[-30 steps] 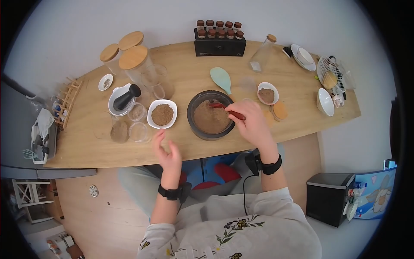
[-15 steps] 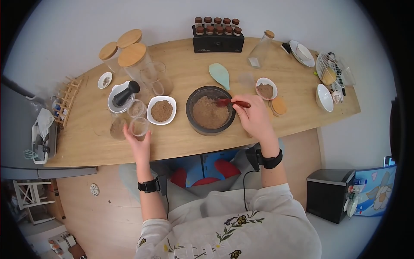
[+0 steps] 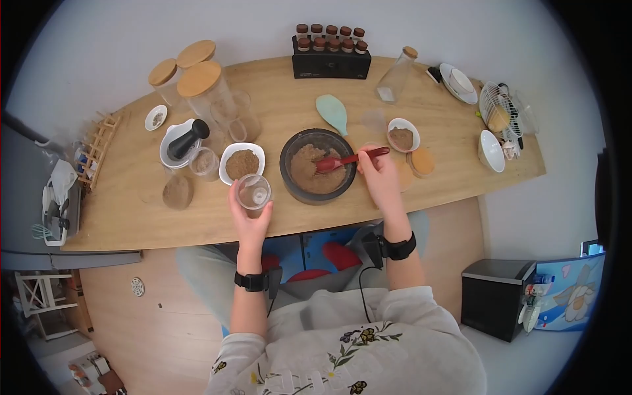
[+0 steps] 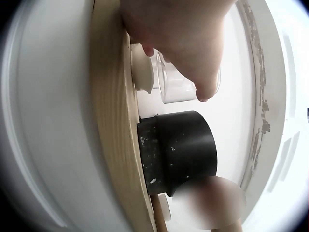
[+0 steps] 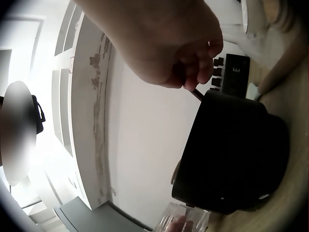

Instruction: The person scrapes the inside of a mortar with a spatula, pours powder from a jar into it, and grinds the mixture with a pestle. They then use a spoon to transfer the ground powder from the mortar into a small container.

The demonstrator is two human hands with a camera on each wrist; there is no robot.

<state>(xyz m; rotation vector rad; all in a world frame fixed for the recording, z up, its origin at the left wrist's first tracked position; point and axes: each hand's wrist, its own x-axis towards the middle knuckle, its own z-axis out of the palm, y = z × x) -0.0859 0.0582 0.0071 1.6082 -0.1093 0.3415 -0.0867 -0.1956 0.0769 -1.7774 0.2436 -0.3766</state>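
My left hand (image 3: 250,222) grips a small clear plastic cup (image 3: 254,191), fingers on one side and thumb on the other. The cup, also seen in the left wrist view (image 4: 174,87), is above the table's front edge, left of a black mortar (image 3: 287,179). Brown powder (image 3: 304,172) lies in the mortar, pushed into an uneven heap. With thumb and fingers my right hand (image 3: 382,181) pinches the handle of a dark red spoon (image 3: 329,164), whose head rests in the powder. The right wrist view shows the mortar's dark side (image 5: 231,154) below that hand.
A white square bowl of brown powder (image 3: 242,163) sits behind the cup. Left of it are a black pestle (image 3: 187,139) in a white bowl and a small clear jar (image 3: 204,163). A green spoon rest (image 3: 332,113) and black spice rack (image 3: 331,66) stand behind the mortar.
My left hand reached left, took hold of the clear cup and brought it right, beside the mortar. The spoon in my right hand has shifted within the powder, its head now more exposed.
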